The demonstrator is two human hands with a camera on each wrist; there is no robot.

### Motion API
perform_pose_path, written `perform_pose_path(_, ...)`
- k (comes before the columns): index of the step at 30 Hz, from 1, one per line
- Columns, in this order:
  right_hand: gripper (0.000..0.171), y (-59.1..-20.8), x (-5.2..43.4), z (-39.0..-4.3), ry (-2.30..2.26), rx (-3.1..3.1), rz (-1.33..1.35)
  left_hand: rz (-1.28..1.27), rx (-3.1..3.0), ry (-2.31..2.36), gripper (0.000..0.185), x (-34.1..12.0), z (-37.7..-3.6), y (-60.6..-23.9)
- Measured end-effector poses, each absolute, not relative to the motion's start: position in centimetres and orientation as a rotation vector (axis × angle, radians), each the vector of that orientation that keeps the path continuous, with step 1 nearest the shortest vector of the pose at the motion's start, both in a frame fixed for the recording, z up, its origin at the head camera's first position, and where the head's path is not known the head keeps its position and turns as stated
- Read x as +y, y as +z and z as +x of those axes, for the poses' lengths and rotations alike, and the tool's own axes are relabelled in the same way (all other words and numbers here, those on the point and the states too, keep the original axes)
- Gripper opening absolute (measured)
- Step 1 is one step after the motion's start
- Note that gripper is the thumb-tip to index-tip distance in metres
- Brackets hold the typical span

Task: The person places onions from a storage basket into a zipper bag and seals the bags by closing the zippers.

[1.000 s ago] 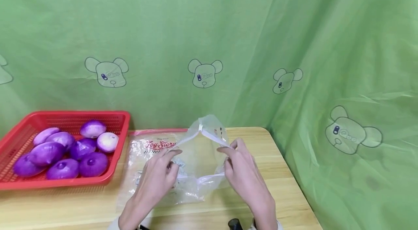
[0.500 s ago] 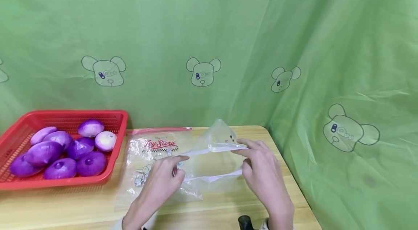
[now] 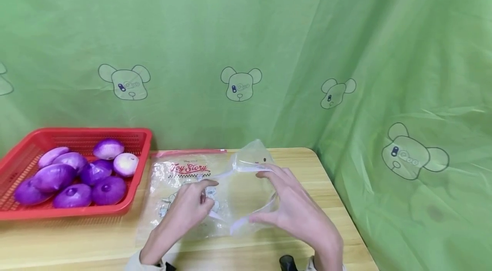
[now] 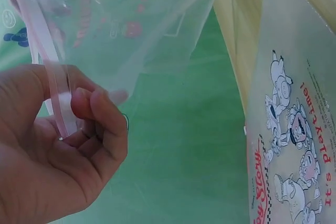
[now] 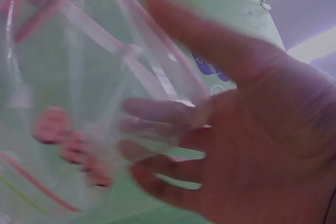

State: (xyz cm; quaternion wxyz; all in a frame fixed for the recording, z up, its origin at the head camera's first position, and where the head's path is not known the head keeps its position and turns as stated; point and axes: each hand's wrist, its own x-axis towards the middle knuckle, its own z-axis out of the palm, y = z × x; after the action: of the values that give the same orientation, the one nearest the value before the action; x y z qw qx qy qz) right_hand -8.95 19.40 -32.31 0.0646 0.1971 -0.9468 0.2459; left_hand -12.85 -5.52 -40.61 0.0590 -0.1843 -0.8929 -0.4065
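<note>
A clear plastic zip bag (image 3: 253,154) stands with its mouth spread wide between both hands. My left hand (image 3: 188,204) grips the left side of its rim; in the left wrist view the fingers curl round the pale zip strip (image 4: 56,90). My right hand (image 3: 294,202) is at the other side of the mouth, thumb and fingers stretched apart against the rim. In the right wrist view the right fingers (image 5: 163,169) look extended behind the clear film, partly blurred. Beneath the left hand lies a flat Toy Story zip bag (image 3: 188,169) with a red slider edge.
A red plastic basket (image 3: 132,194) at the left holds several peeled purple onions (image 3: 57,177). The wooden table (image 3: 307,172) ends at a green curtain (image 3: 238,27) behind and on the right. A black object (image 3: 287,262) shows near the right wrist.
My right hand first moved right, stretching the mouth into a long slit. Since then it has come back left with thumb and fingers spread, and the mouth is rounder. The left hand barely moved.
</note>
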Motion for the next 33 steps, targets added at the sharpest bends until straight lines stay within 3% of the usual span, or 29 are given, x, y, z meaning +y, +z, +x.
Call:
perform_pose_path(3, 0.056, -32.6, 19.3, -9.1, 0.718, -2.767, 0.611, -0.594, -2.743, -1.182, 0.044, -5.8, -12.8, -40.6)
perform_pose_path(6, 0.047, -32.9, 19.3, -9.2, 0.729, -2.704, 0.630, -0.658, -2.796, -1.089, 0.040, -6.3, -12.5, -40.6)
perform_pose_path(14, 0.053, -33.6, 19.4, -9.1, 0.753, -2.742, 0.528, -0.794, -2.715, -0.888, 0.024, -7.3, -11.2, -39.8)
perform_pose_path(22, 0.060, -33.5, 18.9, -10.0, 0.777, -2.730, 0.524, -0.717, -2.552, -0.858, 0.034, -10.4, -10.4, -36.6)
perform_pose_path(27, 0.062, -33.4, 19.1, -10.3, 0.768, -2.718, 0.548, -0.585, -2.537, -0.887, 0.033, -12.5, -10.9, -36.2)
perform_pose_path(33, 0.061, -33.1, 19.4, -10.7, 0.743, -2.731, 0.571, -0.389, -2.552, -0.827, 0.032, -15.9, -12.7, -38.2)
